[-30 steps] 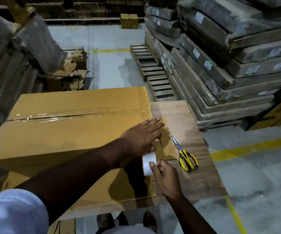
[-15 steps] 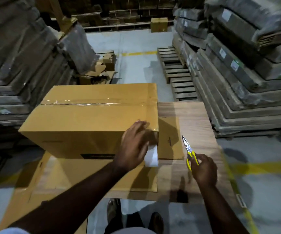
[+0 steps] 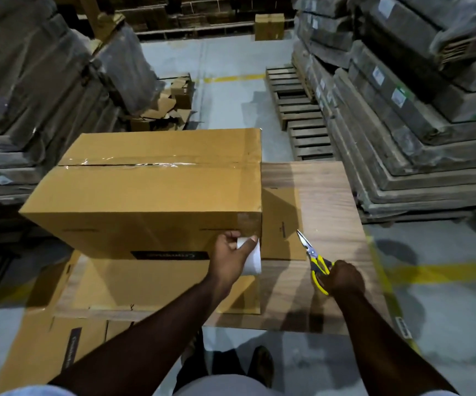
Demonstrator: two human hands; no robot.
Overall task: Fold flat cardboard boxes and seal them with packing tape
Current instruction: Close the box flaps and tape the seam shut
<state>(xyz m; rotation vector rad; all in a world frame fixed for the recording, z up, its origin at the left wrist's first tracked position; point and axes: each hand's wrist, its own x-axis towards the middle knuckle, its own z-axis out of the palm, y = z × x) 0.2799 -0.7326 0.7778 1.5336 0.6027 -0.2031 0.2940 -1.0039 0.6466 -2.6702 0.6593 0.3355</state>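
Cardboard box (image 3: 151, 192) on wooden table (image 3: 325, 195), top seam taped. Left hand (image 3: 232, 257) gripping tape roll (image 3: 252, 257) at near-right corner; right hand (image 3: 345, 277) closing on yellow scissors (image 3: 315, 260), grip seemingly partial. Sealing step; next, cutting tape free.

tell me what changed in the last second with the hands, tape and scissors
The right hand let go of the tape roll, reached right and gripped the yellow scissors on the wooden board. The left hand left the box top, came down its near side and took the roll. The scissors lie where they did; the box's top seam is taped as before.
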